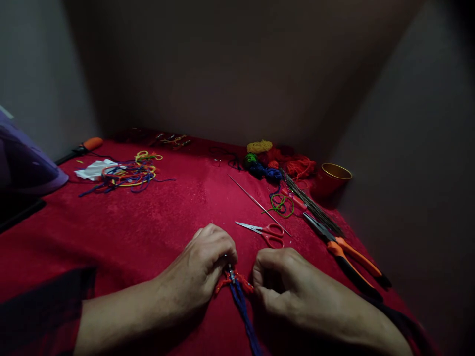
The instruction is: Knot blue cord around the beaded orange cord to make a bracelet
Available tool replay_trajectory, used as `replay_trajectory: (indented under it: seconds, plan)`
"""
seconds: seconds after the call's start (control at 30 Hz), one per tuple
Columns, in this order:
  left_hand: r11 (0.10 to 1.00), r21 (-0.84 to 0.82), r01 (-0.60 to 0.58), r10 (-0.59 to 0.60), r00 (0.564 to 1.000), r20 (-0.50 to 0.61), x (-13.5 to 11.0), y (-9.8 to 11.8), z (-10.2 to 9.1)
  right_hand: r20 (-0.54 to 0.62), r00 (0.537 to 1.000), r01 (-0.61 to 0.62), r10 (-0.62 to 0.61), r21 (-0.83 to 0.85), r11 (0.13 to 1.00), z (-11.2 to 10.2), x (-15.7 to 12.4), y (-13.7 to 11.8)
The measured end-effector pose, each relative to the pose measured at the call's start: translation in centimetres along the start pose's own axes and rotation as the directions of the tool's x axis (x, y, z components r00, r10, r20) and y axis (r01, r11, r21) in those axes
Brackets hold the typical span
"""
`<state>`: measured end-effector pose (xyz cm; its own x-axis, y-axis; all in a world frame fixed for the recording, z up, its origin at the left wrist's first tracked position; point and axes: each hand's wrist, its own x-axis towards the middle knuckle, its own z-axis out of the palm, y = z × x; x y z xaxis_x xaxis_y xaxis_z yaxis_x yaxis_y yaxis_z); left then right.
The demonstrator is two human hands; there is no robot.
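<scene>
My left hand (211, 259) is closed around the top of a small yarn piece (231, 275), where a shiny metallic bit shows just below the fingers. Blue yarn strands (243, 311) hang from that piece toward the front edge of the view. Orange-red yarn (243, 283) sticks out on both sides of it. Thumb and fingers of my right hand (284, 277) are pinched at the right end of this orange-red yarn; the exact grip is partly hidden. Small scissors (272, 232) with red handles lie slightly open just beyond my right hand.
A thin metal needle (256, 201), orange-handled pliers (339, 247), a bundle of dark sticks (315, 205) and yarn balls (272, 173) lie to the right, beside a red cup (326, 183). Tangled yarn (129, 175) and a purple object (33, 158) are at left on red cloth (178, 202).
</scene>
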<state>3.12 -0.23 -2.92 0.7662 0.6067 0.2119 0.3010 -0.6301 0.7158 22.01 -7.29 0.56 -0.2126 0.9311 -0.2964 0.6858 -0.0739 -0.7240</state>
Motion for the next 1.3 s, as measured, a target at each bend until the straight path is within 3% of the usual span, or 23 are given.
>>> replay_trajectory:
  seconds: [0.13,0.3,0.47,0.57,0.73,0.97,1.17,1.3]
  plan:
    - [1.0,0.003,0.003,-0.003,1.0,0.003,0.1,-0.1,0.1,-0.04,0.999,0.024,-0.022,0.043,0.999,-0.4,0.1,0.0]
    - [1.0,0.008,-0.002,0.002,1.0,-0.006,-0.1,-0.3,0.1,-0.032,0.997,0.08,-0.076,0.141,0.987,1.1,0.5,-0.2]
    - [1.0,-0.004,0.007,-0.007,1.0,-0.014,-0.2,-0.4,0.2,-0.192,0.969,0.146,-0.158,-0.076,0.986,3.2,0.7,0.1]
    - [1.0,0.014,0.007,-0.007,1.0,-0.016,-0.1,-0.4,0.3,-0.175,0.963,0.18,-0.204,-0.145,0.973,3.4,0.6,0.5]
    - [0.999,0.036,0.01,-0.009,1.0,-0.023,-0.1,-0.2,0.2,-0.166,0.984,0.05,-0.068,-0.113,0.992,2.5,-0.5,1.0]
    - [0.997,0.045,-0.062,0.063,0.998,-0.011,0.1,-0.2,0.2,-0.204,0.973,0.081,-0.107,-0.133,0.988,3.4,-1.7,1.9]
    - [0.982,0.078,-0.171,0.177,0.981,-0.077,-0.3,-0.9,0.6,-0.232,0.961,0.109,-0.151,-0.185,0.977,4.1,-2.0,2.2]
    - [0.977,0.091,-0.194,0.2,0.978,-0.065,-0.4,-1.0,0.6,-0.154,0.976,0.114,-0.157,-0.253,0.961,3.7,-2.5,1.9]
